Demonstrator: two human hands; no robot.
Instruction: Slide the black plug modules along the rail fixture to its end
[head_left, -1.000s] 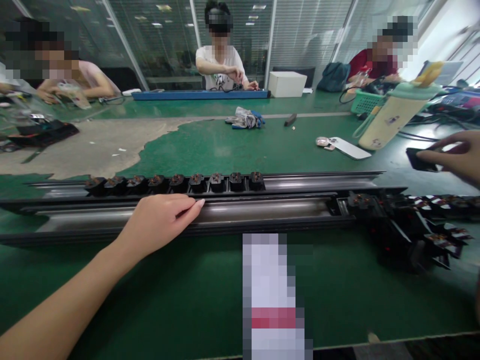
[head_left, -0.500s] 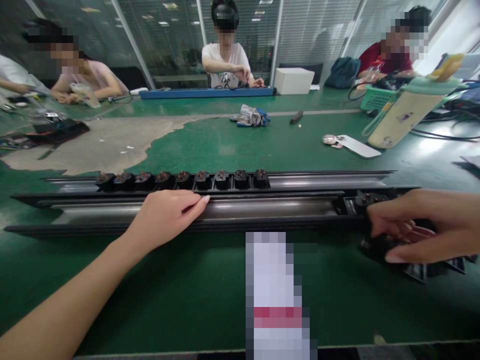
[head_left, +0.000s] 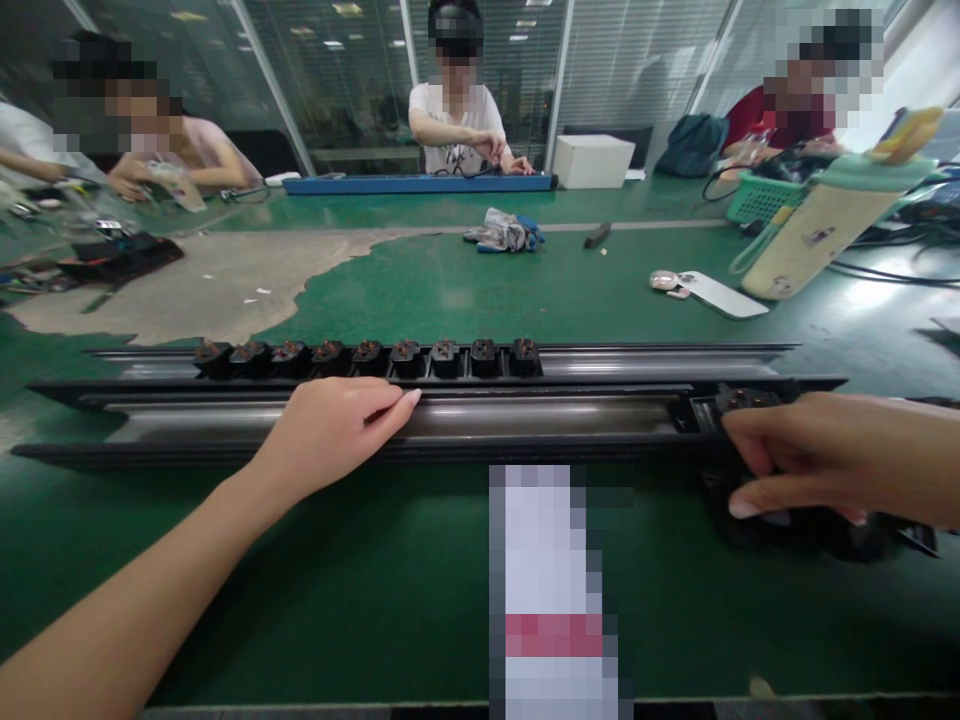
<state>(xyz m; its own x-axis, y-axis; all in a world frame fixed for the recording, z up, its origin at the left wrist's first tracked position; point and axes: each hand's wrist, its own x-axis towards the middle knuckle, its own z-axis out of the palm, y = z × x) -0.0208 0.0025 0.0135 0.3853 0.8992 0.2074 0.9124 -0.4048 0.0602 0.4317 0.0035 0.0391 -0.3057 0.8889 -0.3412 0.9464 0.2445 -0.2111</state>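
A long black channel with a shiny metal inside (head_left: pixel 540 415) lies across the table in front of me. My left hand (head_left: pixel 334 435) is closed, thumb and fingers pinching this channel's far wall left of centre. Behind it runs a second channel (head_left: pixel 645 366), with a row of black power sockets (head_left: pixel 367 360) seated in its left and middle part. At the right end, my right hand (head_left: pixel 832 455) is closed around a strip of black sockets (head_left: pixel 746 398). That strip's left end sits in or over the near channel; my hand hides much of the rest.
The green table (head_left: pixel 390 560) has a worn grey patch at left. Beyond the channels are gloves (head_left: pixel 506 232), a small dark block (head_left: pixel 598 236), a white phone-like slab (head_left: pixel 721 295) and a tilted tumbler (head_left: pixel 832 230). Several people sit around; one handles a blue bar (head_left: pixel 420 185).
My right hand has shifted slightly left, its thumb now closer to the channel's near wall, and the black pieces beneath it have moved. My left hand keeps its place.
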